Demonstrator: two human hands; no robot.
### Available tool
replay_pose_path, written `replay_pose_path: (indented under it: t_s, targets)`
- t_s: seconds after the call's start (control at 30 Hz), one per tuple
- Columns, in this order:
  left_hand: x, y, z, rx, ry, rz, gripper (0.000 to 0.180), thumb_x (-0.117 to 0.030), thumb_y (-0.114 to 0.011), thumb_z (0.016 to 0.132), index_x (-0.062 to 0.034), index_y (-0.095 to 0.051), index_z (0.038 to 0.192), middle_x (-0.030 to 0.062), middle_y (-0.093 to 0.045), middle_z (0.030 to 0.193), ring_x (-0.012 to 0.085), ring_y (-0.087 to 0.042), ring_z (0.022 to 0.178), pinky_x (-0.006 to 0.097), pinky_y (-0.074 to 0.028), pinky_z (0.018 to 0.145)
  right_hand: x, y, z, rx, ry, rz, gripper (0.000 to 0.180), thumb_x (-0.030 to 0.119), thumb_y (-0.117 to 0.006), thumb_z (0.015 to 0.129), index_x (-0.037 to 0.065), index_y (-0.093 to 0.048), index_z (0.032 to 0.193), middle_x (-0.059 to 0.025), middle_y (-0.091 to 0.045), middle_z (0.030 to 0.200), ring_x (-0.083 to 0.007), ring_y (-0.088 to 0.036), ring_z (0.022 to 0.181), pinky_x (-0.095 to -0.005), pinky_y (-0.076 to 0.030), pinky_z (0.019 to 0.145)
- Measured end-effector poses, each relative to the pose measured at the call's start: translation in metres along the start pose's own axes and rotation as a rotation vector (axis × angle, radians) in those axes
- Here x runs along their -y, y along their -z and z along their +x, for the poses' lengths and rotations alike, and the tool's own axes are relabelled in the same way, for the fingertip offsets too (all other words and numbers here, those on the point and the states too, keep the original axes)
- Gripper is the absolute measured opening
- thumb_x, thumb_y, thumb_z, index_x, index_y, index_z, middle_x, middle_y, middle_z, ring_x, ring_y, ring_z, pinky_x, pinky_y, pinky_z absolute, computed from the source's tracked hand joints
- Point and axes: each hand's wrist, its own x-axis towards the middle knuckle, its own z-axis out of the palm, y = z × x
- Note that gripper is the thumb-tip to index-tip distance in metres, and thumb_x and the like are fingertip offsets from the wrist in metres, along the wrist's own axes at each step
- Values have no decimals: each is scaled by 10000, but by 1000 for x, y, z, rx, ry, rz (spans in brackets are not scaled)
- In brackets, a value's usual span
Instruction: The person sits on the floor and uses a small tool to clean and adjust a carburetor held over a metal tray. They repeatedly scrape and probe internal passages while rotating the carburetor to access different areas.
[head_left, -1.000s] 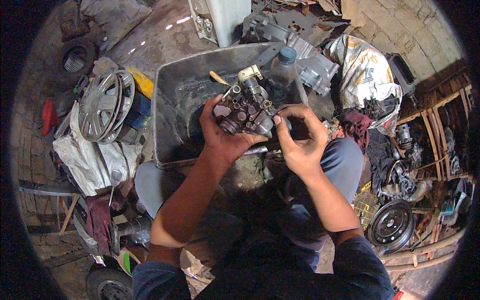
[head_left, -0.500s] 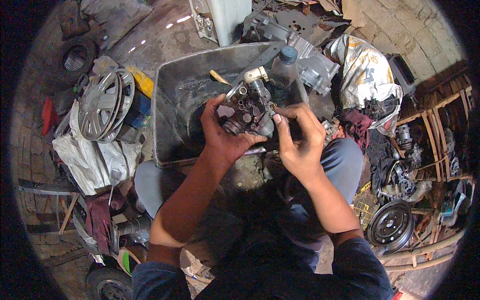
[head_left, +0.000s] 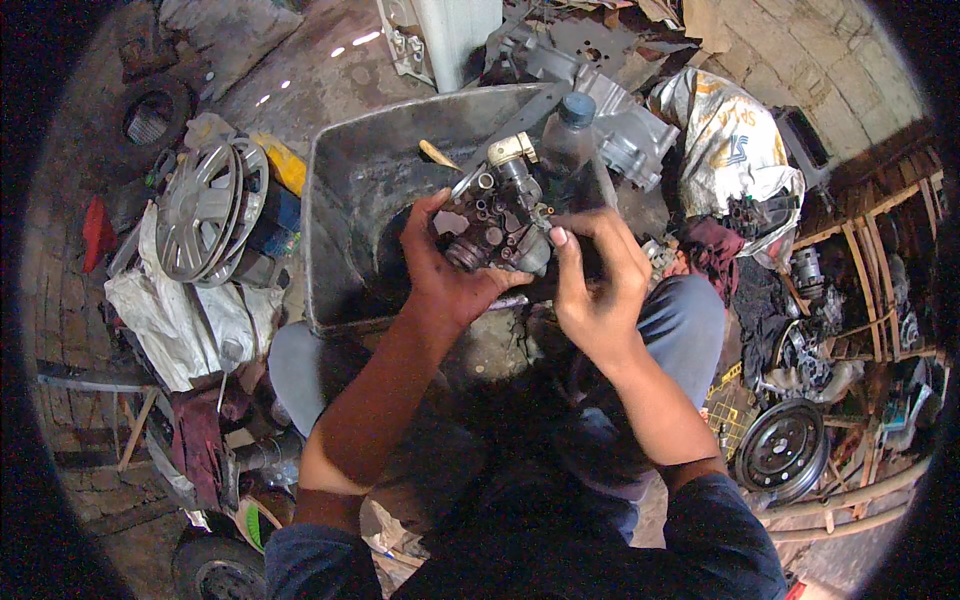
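Observation:
My left hand (head_left: 444,278) is wrapped round the lower left of a dirty metal carburetor (head_left: 497,224), thumb along its underside. It is held tilted over the near part of a grey plastic tub (head_left: 372,142). On the carburetor's upper end sits a pale tan cap-like piece (head_left: 512,150). My right hand (head_left: 606,290) is at the carburetor's right side, thumb and forefinger brought together beside a small fitting (head_left: 543,211). Whatever lies between those fingertips is too small to make out.
A clear bottle with a blue cap (head_left: 576,110) stands at the tub's far right, with a wooden-handled tool (head_left: 437,154) near its far wall. Metal casings (head_left: 635,140) and a white sack (head_left: 735,140) lie beyond to the right. Wheel covers (head_left: 205,210) lean at left.
My right thumb and fingertips have shifted slightly right, away from the carburetor's side, showing more of the small fitting. My left hand and the carburetor have hardly moved.

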Motion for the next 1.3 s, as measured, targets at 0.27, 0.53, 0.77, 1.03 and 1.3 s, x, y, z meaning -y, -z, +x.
replay_pose_path:
  t_s: [0.27,0.53,0.77,1.03,1.3]
  targets:
    - [1,4,3,19,-10,39,767,-652,-534,857,-158,-556,1444,154,-614,1406,380,-540,1334,692,-327,1120,-3,2,2,-3,-12,-63,44,-65,-663,865,-37,-659,898,-176,-631,810,-329,-645,716,-385,-495,658]
    - [3,0,0,15,-7,47,638,-548,-538,871,-115,-638,1329,141,-667,1317,375,-612,1243,661,-421,1067,-3,3,2,7,-22,-51,50,-69,-683,852,-39,-658,884,-177,-634,802,-316,-648,705,-374,-495,645]
    - [-1,2,2,36,2,7,646,-551,-543,873,-109,-630,1335,146,-673,1304,374,-632,1211,646,-457,1036,-3,3,5,0,16,-16,47,-66,-673,858,-38,-650,888,-167,-608,779,-314,-622,675,-377,-481,622]
    - [3,1,-2,80,-11,17,675,-593,-544,867,-122,-629,1343,148,-661,1324,381,-609,1239,659,-431,1051,-5,2,3,-27,18,-17,43,-63,-678,853,-38,-652,875,-169,-611,776,-322,-624,680,-389,-479,630]
    - [3,6,3,229,11,-30,680,-616,-530,894,-155,-593,1389,141,-646,1354,369,-571,1291,638,-377,1115,-3,5,2,-15,2,-37,41,-60,-678,854,-42,-656,883,-177,-616,785,-333,-642,702,-388,-487,637]
